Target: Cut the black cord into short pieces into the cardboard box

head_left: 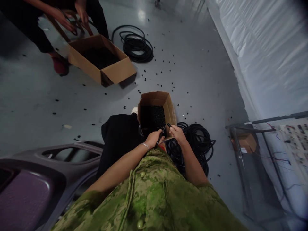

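Observation:
My left hand (154, 139) is closed around black-handled scissors (160, 136), whose thin blades point up and away from me. Their finer shape is hard to make out at this size. My right hand (178, 134) is closed on a black hose (168, 125), and its short end pokes out beside the blades. Both hands are close together above the near edge of an open cardboard box (170, 106). Inside it lies a heap of small black pieces (156, 116). Coils of black hose (198, 141) lie on the floor right of the box.
Across from me a co-worker's hands (72, 21) work over a larger cardboard box (120, 70) of black pieces. Another hose coil (138, 48) lies beside it. Small black bits dot the floor. A purple-grey chair (72, 157) stands left, a metal frame (238, 141) right.

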A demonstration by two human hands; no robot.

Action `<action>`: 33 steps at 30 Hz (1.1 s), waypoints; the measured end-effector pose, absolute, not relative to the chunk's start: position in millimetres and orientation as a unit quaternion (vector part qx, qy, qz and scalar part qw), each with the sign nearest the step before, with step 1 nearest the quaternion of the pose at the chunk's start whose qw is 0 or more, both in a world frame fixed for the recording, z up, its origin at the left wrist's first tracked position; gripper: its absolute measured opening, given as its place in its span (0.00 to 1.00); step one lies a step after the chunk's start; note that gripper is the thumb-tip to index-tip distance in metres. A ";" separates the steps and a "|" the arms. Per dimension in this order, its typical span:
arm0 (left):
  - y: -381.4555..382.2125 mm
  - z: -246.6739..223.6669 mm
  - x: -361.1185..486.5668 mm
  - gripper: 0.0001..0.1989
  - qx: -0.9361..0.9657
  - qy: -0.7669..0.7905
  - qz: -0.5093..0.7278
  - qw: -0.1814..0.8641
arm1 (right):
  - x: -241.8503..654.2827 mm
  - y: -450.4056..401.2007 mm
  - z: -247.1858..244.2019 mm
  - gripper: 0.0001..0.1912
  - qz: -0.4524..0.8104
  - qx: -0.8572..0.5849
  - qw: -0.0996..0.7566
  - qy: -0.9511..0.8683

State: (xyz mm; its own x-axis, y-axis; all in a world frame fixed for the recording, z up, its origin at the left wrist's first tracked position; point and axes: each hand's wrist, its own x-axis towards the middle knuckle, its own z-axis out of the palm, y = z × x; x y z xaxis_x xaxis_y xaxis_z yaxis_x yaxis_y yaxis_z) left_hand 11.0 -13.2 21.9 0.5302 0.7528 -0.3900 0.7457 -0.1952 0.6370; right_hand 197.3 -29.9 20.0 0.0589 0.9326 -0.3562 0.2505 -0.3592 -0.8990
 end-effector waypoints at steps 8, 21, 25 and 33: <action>-14.6 23.1 11.6 0.18 0.794 0.467 -0.006 0.389 | 205.2 -27.2 26.6 0.19 0.517 -0.637 0.314 -0.479; -14.3 27.9 10.3 0.18 0.804 0.464 -0.015 0.372 | 215.0 -19.8 32.9 0.18 0.511 -0.614 0.244 -0.549; -14.1 32.2 10.2 0.17 0.808 0.459 -0.022 0.370 | 216.2 -18.8 30.8 0.19 0.517 -0.608 0.235 -0.555; -13.5 36.3 10.3 0.16 0.805 0.466 -0.031 0.365 | 213.2 -21.5 30.3 0.19 0.536 -0.600 0.268 -0.531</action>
